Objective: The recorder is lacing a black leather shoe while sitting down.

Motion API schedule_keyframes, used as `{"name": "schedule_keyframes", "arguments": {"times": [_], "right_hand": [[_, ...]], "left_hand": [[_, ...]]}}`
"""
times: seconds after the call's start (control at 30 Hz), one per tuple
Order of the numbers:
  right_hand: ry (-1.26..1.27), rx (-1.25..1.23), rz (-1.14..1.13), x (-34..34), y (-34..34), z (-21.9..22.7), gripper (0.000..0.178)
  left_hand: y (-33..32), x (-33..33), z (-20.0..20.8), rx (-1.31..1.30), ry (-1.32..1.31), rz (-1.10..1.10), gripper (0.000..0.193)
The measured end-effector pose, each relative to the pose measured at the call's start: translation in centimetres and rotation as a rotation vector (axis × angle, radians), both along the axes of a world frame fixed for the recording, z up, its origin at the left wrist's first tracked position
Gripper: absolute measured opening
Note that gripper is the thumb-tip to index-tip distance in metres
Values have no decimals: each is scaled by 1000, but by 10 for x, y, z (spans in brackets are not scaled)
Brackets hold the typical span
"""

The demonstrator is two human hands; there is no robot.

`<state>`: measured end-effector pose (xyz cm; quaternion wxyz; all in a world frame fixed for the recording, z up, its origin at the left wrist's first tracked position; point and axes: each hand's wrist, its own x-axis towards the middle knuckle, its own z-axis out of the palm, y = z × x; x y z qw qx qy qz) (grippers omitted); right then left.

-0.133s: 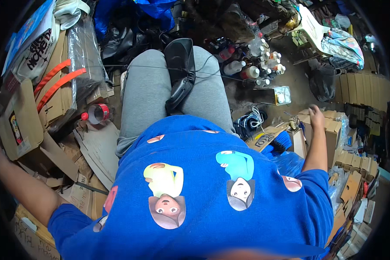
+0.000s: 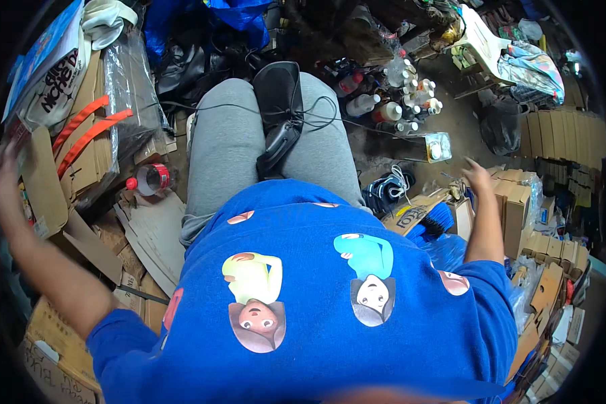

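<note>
A black leather shoe point(image 2: 279, 101) lies between my knees, toe end toward me, with its laced part near my lap. A thin dark thread point(image 2: 232, 106) crosses the shoe and runs out to both sides, with a loose loop over my right thigh. Far out on the left, my left hand point(image 2: 4, 168) is raised beside the open cardboard box; motion smears its fingers. My right hand point(image 2: 479, 178) is held out on the right, above the cardboard boxes. Its fingers look drawn together, and what they hold is too small to make out.
Several bottles point(image 2: 388, 112) stand on the floor ahead right, behind a small box point(image 2: 417, 148). A blue laced shoe point(image 2: 387, 188) sits beside my right leg. Cardboard boxes point(image 2: 515, 195) pile up on the right. A red-capped bottle point(image 2: 156, 178) and orange strips point(image 2: 91, 138) are left.
My left hand has swung up and inward from the left rim. My right hand has shifted slightly left. The thread, straighter before, now sags and loops over my right thigh.
</note>
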<state>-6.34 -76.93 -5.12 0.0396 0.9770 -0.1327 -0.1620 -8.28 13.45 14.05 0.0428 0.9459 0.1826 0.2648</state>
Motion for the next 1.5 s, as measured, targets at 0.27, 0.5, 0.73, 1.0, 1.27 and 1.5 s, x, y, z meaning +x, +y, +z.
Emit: {"name": "schedule_keyframes", "arguments": {"times": [0.27,0.5,0.73,1.0,1.27,1.5], "right_hand": [[-114,1007,369,36,383,14,38],[417,1501,-140,45,387,15,21],[-87,1122,-85,60,289,9,21],[-131,742,-30,66,238,-9,28],[57,1009,490,93,419,47,16],[30,982,768,114,428,30,16]], "left_hand": [[-207,36,-149,-544,440,-916,30],[-195,44,-165,-884,636,-696,26],[-41,26,-164,-852,271,-444,28],[-44,31,-139,-421,5,-200,36],[-235,96,-141,-651,590,-968,60],[-251,137,-159,-544,958,-1093,32]]}}
